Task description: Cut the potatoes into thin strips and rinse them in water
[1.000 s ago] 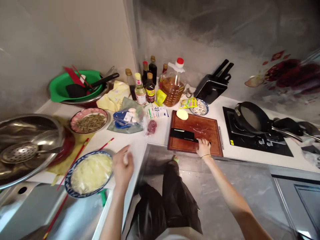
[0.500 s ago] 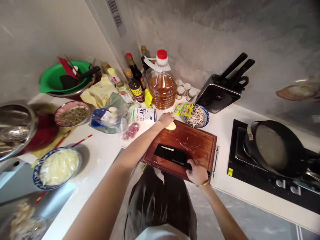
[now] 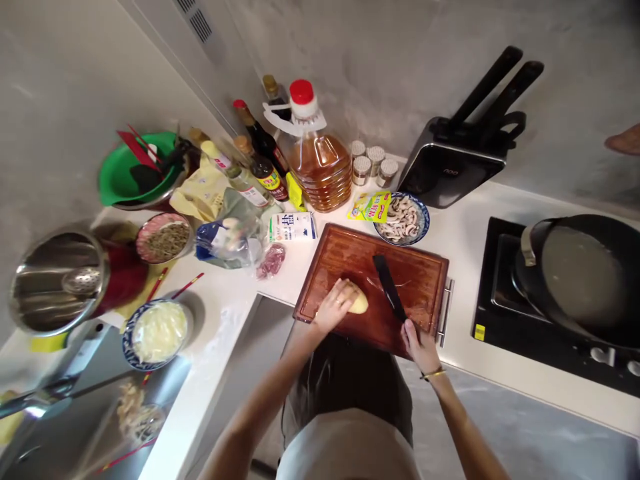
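A peeled pale potato lies on the brown wooden cutting board at the counter's front. My left hand is closed over the potato's left side and holds it on the board. My right hand grips the handle of a black knife. The blade is raised on edge just right of the potato and points away from me.
Behind the board stand an oil jug, sauce bottles, spice jars, a plate of sliced mushrooms and a black knife block. A black pan sits on the hob at right. A bowl of shredded vegetable, a metal pot and a green basin are at left.
My left hand took the potato from the board's far corner and brought it to the middle. My right hand lifted the flat-lying knife onto its edge beside the potato. The view moved closer.
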`<move>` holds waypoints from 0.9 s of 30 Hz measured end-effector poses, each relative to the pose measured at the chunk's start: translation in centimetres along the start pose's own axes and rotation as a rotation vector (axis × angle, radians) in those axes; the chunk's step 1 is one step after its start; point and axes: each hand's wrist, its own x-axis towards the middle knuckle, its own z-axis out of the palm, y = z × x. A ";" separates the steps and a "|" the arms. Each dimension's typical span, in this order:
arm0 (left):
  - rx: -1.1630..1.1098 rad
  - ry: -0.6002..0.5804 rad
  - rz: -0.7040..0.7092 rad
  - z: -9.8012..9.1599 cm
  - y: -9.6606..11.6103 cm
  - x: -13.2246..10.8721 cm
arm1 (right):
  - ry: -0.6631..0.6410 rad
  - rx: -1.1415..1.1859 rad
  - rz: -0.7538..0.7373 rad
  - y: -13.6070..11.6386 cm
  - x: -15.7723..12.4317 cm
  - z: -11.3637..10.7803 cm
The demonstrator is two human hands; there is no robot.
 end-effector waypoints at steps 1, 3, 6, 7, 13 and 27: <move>-0.019 -0.023 -0.014 0.3 1.1 -0.3 | 0.011 -0.049 -0.026 0.0 0.4 0.2; -0.043 -0.053 -0.074 0.4 2.9 -0.8 | 0.020 -0.127 -0.077 0.0 0.9 0.4; -0.059 -0.127 -0.214 -0.6 4.9 -1.8 | -0.028 -0.200 -0.143 -0.2 0.9 0.4; -0.066 -0.155 -0.264 -1.1 5.4 -2.2 | -0.049 -0.227 -0.157 -0.3 0.8 0.4; -0.087 -0.002 -0.389 -1.4 7.7 -2.8 | -0.113 -0.484 -0.242 -1.0 -0.2 -0.4; -0.109 -0.002 -0.398 0.3 7.9 -2.4 | -0.353 -0.679 -0.234 -1.6 0.5 -2.3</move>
